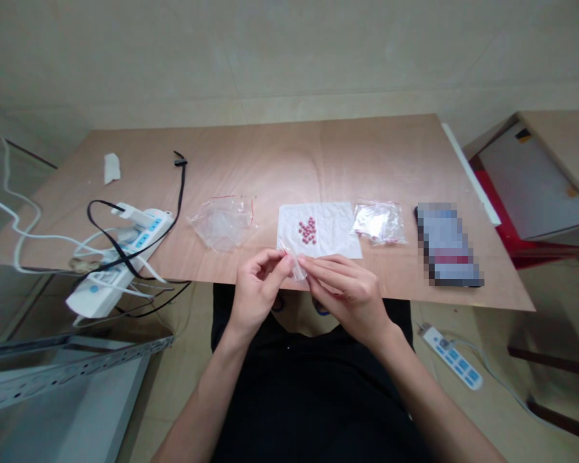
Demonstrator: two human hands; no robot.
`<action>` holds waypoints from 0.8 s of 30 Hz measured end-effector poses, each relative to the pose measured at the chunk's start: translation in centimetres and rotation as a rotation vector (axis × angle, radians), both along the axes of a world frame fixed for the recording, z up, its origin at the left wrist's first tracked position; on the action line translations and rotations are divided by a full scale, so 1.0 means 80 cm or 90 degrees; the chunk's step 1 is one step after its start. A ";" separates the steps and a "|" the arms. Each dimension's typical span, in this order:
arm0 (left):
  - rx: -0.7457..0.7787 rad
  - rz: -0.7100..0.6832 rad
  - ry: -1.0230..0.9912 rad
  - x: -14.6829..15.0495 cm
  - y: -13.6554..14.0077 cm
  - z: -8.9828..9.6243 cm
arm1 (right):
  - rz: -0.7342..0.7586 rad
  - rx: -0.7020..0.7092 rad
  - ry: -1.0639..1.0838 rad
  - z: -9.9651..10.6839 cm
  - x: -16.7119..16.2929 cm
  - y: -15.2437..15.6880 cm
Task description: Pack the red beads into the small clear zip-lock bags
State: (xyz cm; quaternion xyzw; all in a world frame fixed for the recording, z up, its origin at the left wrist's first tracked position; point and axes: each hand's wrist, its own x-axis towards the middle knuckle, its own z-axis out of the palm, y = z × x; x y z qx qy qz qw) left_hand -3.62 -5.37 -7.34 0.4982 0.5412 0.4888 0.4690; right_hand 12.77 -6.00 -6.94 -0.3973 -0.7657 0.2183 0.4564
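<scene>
A small clear plastic bag [298,271] is pinched between my two hands at the table's front edge. My left hand [262,283] grips its upper left side between thumb and forefinger. On the other side, the fingertips of my right hand [350,289] close on the bag. Just beyond my fingers lies a white sheet [340,225] with a cluster of small dark-pink pieces [307,230] on it. To its left is a larger, crumpled clear bag [224,222]. A stack of clear bags [379,222] rests against the sheet's right side.
At the table's right lies a phone [448,247], its screen blurred out. A white power strip [120,263] with tangled cables overhangs the front left edge. A white scrap [111,168] sits at the back left. Another power strip [452,358] is on the floor.
</scene>
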 end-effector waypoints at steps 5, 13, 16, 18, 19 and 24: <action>0.046 -0.057 0.159 0.001 -0.012 0.011 | -0.041 -0.129 0.059 0.008 -0.008 -0.005; 0.178 -0.013 0.408 0.007 -0.026 0.028 | -0.045 -0.265 0.058 -0.001 -0.006 -0.001; 0.165 0.011 0.433 0.009 -0.028 0.029 | -0.095 -0.167 0.019 -0.005 -0.001 -0.004; 0.158 0.027 0.447 0.012 -0.030 0.030 | -0.087 -0.080 -0.029 -0.005 0.001 -0.006; 0.158 0.033 0.453 0.014 -0.031 0.030 | -0.072 -0.047 -0.053 -0.005 0.002 -0.007; 0.223 -0.043 0.452 0.017 -0.035 0.031 | -0.009 -0.037 -0.080 -0.003 0.005 -0.002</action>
